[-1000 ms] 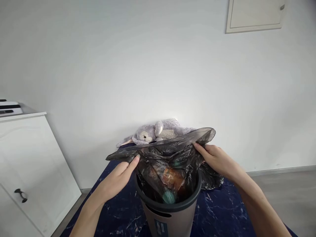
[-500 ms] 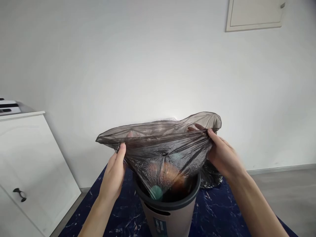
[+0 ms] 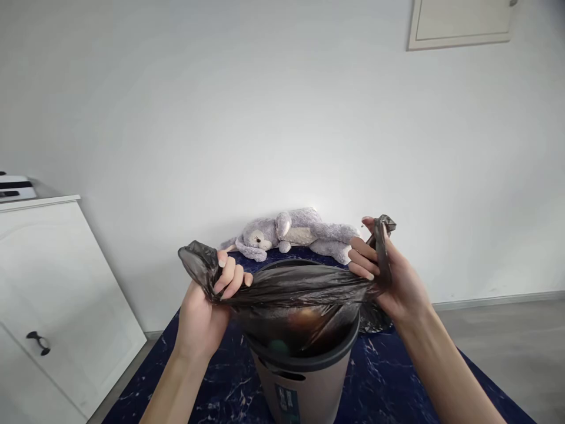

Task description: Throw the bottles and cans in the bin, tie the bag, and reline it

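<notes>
A dark, half-transparent bin bag [image 3: 295, 288] sits in a grey round bin [image 3: 304, 383] on a dark blue marbled surface [image 3: 379, 383]. My left hand [image 3: 212, 294] is closed round the bag's gathered left end. My right hand [image 3: 384, 271] is closed round its gathered right end, a twist of plastic sticking up past the fingers. The bag's mouth is stretched into a flat band between my hands, just above the bin's rim. Orange and green rubbish shows dimly through the plastic.
A grey plush toy [image 3: 291, 232] lies by the white wall behind the bin. A white cabinet [image 3: 53, 294] with a black handle stands at the left. More crumpled dark plastic [image 3: 375, 318] lies right of the bin. Grey floor [image 3: 507, 335] is at the right.
Both hands went from pinching the open, spread bag mouth to gripping its bunched ends. The mouth has been pulled flat and lower, so the plush toy shows again.
</notes>
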Action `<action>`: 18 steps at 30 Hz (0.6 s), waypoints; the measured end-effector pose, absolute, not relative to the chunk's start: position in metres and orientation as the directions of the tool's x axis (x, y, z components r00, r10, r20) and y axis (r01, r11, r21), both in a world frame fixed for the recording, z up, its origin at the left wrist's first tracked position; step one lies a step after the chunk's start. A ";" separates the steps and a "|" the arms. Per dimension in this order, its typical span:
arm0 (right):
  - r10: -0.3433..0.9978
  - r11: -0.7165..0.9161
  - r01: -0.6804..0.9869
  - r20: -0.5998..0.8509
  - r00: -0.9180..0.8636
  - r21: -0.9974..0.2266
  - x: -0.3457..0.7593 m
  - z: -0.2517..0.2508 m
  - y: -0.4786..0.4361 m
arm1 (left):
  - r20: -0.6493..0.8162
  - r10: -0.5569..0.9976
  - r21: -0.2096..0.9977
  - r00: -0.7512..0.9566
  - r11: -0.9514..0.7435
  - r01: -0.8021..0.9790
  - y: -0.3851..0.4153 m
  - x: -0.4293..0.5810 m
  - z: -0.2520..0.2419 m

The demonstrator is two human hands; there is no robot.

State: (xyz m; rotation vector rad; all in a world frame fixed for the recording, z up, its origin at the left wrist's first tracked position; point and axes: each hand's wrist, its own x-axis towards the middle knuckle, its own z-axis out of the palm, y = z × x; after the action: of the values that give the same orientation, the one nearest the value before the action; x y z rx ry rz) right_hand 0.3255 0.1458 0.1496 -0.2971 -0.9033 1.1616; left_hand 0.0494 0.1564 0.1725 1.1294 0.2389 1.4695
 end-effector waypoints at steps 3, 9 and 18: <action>0.847 0.512 -0.523 0.502 0.176 -0.681 0.319 0.153 0.141 | 0.530 0.825 0.745 0.197 -0.342 -0.573 0.154 0.050 0.172; 0.818 0.555 -0.406 0.565 0.109 -0.726 0.312 0.158 0.125 | 0.549 0.793 0.821 0.265 -0.452 -0.349 0.147 0.048 0.169; 0.764 0.610 0.074 0.610 0.212 -0.789 0.295 0.161 0.101 | 0.551 0.681 0.713 0.483 -0.684 0.151 0.115 0.052 0.174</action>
State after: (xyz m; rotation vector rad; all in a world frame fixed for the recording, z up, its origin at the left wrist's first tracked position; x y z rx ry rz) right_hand 0.2950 0.1010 0.1610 -0.8140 -1.2880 0.5611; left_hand 0.0516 0.1154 0.1740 2.1377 0.6835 1.1622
